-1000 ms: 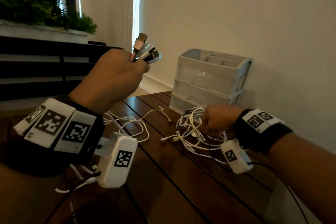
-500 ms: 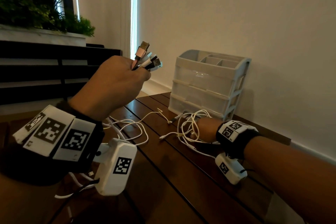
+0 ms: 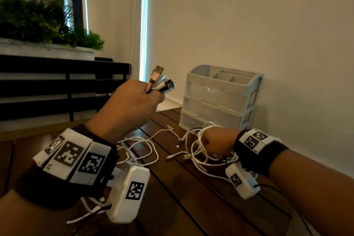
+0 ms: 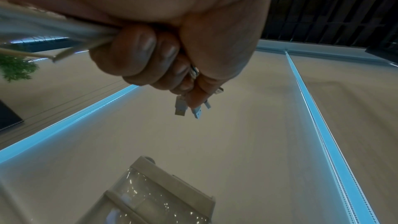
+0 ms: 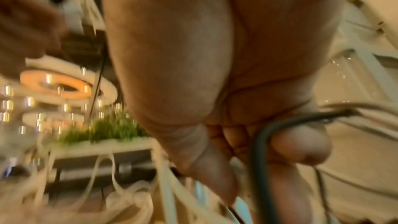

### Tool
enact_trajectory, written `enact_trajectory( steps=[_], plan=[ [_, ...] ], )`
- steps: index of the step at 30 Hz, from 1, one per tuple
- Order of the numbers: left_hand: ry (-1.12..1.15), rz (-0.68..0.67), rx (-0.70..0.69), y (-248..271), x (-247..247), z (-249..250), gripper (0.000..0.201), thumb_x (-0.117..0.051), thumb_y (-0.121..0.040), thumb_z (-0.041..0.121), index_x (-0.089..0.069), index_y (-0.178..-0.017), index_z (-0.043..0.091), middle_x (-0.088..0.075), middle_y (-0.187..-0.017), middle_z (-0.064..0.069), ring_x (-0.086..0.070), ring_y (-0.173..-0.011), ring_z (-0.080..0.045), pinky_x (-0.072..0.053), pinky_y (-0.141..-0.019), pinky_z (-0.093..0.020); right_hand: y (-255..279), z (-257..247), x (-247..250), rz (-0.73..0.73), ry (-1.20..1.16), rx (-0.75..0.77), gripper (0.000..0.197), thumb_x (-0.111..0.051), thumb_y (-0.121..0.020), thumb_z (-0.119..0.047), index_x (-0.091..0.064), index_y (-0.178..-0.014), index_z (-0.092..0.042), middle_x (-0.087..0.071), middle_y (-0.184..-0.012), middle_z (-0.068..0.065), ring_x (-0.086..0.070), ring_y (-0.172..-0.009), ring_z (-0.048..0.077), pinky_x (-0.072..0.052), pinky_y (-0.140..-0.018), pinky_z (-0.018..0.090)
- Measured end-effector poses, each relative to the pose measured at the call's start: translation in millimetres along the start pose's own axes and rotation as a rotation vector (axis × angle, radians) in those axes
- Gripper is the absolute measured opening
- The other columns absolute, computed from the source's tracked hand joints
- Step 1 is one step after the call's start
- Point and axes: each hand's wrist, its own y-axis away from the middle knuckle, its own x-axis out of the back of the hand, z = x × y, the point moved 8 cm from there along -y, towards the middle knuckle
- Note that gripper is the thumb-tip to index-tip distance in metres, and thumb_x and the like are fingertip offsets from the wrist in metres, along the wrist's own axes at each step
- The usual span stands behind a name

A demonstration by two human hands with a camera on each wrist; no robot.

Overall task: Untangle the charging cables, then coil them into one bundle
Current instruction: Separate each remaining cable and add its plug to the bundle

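Note:
My left hand [image 3: 134, 101] is raised above the table and grips a bunch of cable ends; pink, white and black USB plugs [image 3: 161, 82] stick up out of the fist. In the left wrist view the curled fingers [image 4: 146, 54] close round the cords, with plugs [image 4: 189, 108] poking past them. White cable loops [image 3: 141, 149] trail from that hand down onto the wooden table [image 3: 191, 188]. My right hand [image 3: 216, 141] is low on the table inside a tangle of white and black cables [image 3: 195, 147]. A black cord [image 5: 260, 151] runs across its curled fingers [image 5: 301, 147].
A pale plastic drawer organiser [image 3: 220, 97] stands against the wall just behind the tangle. Loose connector ends [image 3: 178, 144] lie on the table between the hands. A planter with greenery [image 3: 44, 25] sits on a black railing at the far left.
My right hand has slid further left into the cable tangle and stayed low. The left hand holds the plug ends raised, a little lower in view than before.

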Motion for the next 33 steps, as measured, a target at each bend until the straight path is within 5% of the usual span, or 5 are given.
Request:
enact_trajectory(
  steps=[4, 11, 22, 27, 33],
  plan=[
    [0.113, -0.048, 0.037, -1.1, -9.9, -7.4, 0.035, -0.059, -0.092, 0.029, -0.060, -0.070, 0.002, -0.045, -0.054, -0.001, -0.036, -0.048, -0.016, -0.030, -0.051, -0.028, 27.8, 4.7, 59.6, 0.191, -0.280, -0.007, 0.008, -0.061, -0.091, -0.015, -0.067, -0.094, -0.018, -0.069, -0.084, -0.005, -0.065, -0.076, 0.011, -0.053, -0.070, 0.025],
    [0.309, -0.195, 0.103, 5.3, -42.8, -17.8, 0.028, -0.054, -0.097, 0.033, -0.058, -0.075, 0.016, -0.044, -0.054, 0.003, -0.038, -0.048, -0.013, -0.033, -0.048, -0.028, 62.5, -5.3, 105.3, 0.544, -0.885, 0.093, 0.009, -0.070, -0.081, -0.001, -0.069, -0.090, -0.003, -0.071, -0.075, 0.009, -0.066, -0.061, 0.012, -0.052, -0.053, 0.018],
    [0.577, -0.349, 0.187, 28.5, -81.4, -15.9, 0.005, -0.068, -0.082, -0.003, -0.063, -0.082, -0.001, -0.050, -0.038, 0.007, -0.044, -0.029, -0.001, -0.034, -0.034, -0.012, 69.6, -30.5, 92.3, 0.530, -1.240, 0.213, 0.007, -0.063, -0.086, 0.002, -0.061, -0.082, -0.003, -0.068, -0.075, 0.019, -0.069, -0.065, 0.025, -0.057, -0.057, 0.028],
    [0.638, -0.319, 0.196, 29.1, -82.7, -17.6, 0.015, -0.060, -0.091, 0.006, -0.057, -0.076, 0.007, -0.049, -0.038, 0.006, -0.044, -0.030, -0.001, -0.034, -0.034, -0.013, 66.4, -36.9, 79.2, 0.484, -1.365, 0.176, 0.020, -0.067, -0.084, -0.005, -0.054, -0.098, 0.000, -0.067, -0.075, 0.015, -0.067, -0.063, 0.026, -0.058, -0.054, 0.030],
    [0.794, -0.315, 0.217, 27.0, -82.6, -16.9, 0.025, -0.053, -0.096, 0.020, -0.056, -0.081, 0.000, -0.052, -0.044, 0.003, -0.048, -0.034, -0.006, -0.037, -0.035, -0.015, 53.8, -66.7, 27.7, 0.131, -1.257, 0.145, 0.028, -0.062, -0.087, -0.001, -0.054, -0.111, -0.012, -0.066, -0.098, 0.012, -0.065, -0.072, 0.019, -0.055, -0.058, 0.026]
  ],
)
